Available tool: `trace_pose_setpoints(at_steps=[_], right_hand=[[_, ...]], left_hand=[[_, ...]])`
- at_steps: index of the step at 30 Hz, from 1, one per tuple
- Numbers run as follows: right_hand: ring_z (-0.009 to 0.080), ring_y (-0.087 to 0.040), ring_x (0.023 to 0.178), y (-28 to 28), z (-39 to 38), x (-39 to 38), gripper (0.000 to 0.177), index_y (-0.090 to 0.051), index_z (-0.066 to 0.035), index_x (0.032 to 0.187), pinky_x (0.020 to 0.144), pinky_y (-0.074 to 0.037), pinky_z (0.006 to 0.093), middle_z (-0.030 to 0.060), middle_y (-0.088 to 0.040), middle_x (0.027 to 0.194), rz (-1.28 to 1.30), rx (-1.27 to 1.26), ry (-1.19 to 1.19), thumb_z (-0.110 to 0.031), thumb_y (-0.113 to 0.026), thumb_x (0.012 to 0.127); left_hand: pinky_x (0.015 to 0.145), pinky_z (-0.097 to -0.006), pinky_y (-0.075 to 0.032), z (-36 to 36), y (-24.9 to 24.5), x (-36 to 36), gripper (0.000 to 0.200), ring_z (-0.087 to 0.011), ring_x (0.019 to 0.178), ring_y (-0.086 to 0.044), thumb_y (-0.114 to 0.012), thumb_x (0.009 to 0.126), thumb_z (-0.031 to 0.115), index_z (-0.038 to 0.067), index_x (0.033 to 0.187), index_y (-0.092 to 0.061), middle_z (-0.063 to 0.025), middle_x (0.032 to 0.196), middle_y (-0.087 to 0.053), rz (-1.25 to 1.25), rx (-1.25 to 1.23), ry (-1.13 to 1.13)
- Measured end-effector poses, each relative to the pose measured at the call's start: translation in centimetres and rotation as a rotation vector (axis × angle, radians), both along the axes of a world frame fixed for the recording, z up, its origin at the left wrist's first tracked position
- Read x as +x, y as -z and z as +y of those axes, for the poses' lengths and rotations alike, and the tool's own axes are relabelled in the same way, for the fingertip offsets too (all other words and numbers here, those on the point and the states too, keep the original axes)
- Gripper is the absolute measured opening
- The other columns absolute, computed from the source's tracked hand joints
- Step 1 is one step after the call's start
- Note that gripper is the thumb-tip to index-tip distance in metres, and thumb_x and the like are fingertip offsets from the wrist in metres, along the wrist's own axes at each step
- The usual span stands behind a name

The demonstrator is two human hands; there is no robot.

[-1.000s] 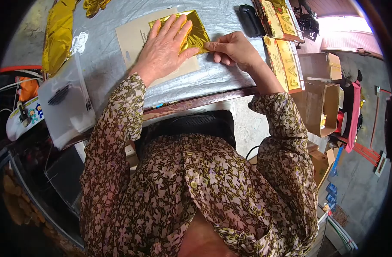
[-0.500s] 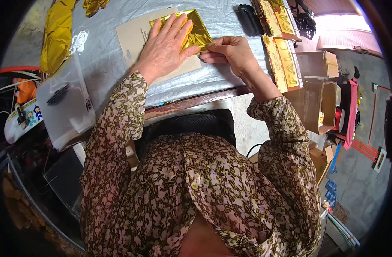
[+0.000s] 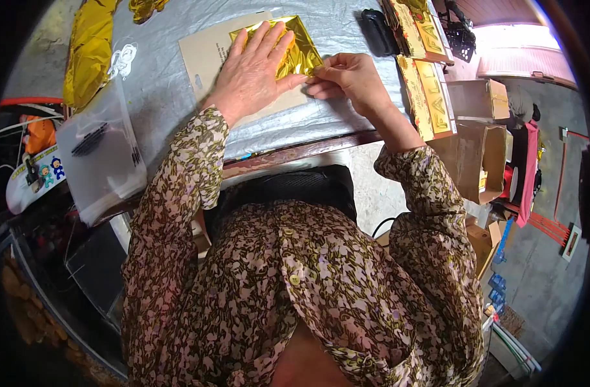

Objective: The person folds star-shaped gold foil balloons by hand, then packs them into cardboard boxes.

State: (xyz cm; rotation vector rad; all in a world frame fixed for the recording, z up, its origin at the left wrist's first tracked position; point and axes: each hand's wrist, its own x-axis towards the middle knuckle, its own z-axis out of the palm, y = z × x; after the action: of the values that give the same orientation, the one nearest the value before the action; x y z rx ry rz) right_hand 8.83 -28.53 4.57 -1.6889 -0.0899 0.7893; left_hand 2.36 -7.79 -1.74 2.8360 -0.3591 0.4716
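A shiny gold foil piece (image 3: 306, 51) lies on a tan printed card (image 3: 198, 55) on the table. Spread flat over the foil's left part is my left hand (image 3: 253, 74), its fingers stretched out and its thumb toward the lower edge. My right hand (image 3: 350, 80) pinches the foil's lower right corner between thumb and forefinger. The left palm and fingers hide part of the foil and card.
Gold foil (image 3: 88, 51) and a white cord bundle (image 3: 122, 60) lie at the left, above clear plastic sleeves (image 3: 101, 155). A black case (image 3: 378, 32) and "FALL" packages (image 3: 430, 97) line the right side. Cardboard boxes (image 3: 459, 155) stand beyond the table.
The foil and card sit slightly farther right in view. My left hand has shifted a little the same way, while my right hand keeps its pinch at the corner.
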Motion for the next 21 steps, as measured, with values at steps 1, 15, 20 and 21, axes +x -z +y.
trace_pose_setpoints(at_steps=[1, 15, 20, 21], right_hand=[[0.0256, -0.075, 0.077, 0.0, -0.1, 0.2, 0.012, -0.062, 0.01, 0.1, 0.07, -0.065, 0.0314, 0.0213, -0.072, 0.09, 0.001, 0.0, -0.001, -0.001, -0.063, 0.096], [0.0074, -0.055, 0.046, -0.6, -1.1, 2.3, 0.027, -0.066, -0.002, 0.079, 0.041, -0.042, 0.0229, 0.003, -0.062, 0.059, -0.315, -0.456, -0.289, -0.023, -0.078, 0.09], [0.0084, -0.059, 0.054, 0.5, -1.1, 3.9, 0.02, -0.075, 0.003, 0.096, 0.051, -0.049, 0.0235, 0.0055, -0.069, 0.07, -0.654, -0.395, -0.304, -0.018, -0.073, 0.093], [0.0091, -0.062, 0.056, 0.1, -0.6, 4.1, 0.022, -0.074, 0.004, 0.1, 0.051, -0.05, 0.0234, 0.0066, -0.07, 0.072, -0.625, -0.432, -0.317, -0.017, -0.072, 0.094]], left_hand=[[0.125, -0.0491, -0.012, 0.0, 0.0, 0.0, 0.084, -0.0292, 0.153, -0.022, -0.047, 0.096, 0.067, 0.006, 0.153, -0.039, -0.0139, 0.163, -0.03, 0.007, 0.0, -0.003], [0.125, -0.0483, -0.012, 0.0, -0.3, -0.1, 0.068, -0.0276, 0.153, -0.022, -0.038, 0.105, 0.054, 0.007, 0.154, -0.038, -0.0117, 0.164, -0.029, 0.049, 0.071, -0.003], [0.125, -0.0479, -0.012, 0.0, -0.2, -0.1, 0.063, -0.0268, 0.153, -0.021, -0.034, 0.107, 0.049, 0.008, 0.154, -0.038, -0.0108, 0.164, -0.029, 0.043, 0.051, -0.005], [0.125, -0.0478, -0.012, 0.1, -0.2, -0.1, 0.063, -0.0268, 0.153, -0.021, -0.033, 0.107, 0.049, 0.008, 0.154, -0.038, -0.0107, 0.164, -0.028, 0.045, 0.05, -0.005]])
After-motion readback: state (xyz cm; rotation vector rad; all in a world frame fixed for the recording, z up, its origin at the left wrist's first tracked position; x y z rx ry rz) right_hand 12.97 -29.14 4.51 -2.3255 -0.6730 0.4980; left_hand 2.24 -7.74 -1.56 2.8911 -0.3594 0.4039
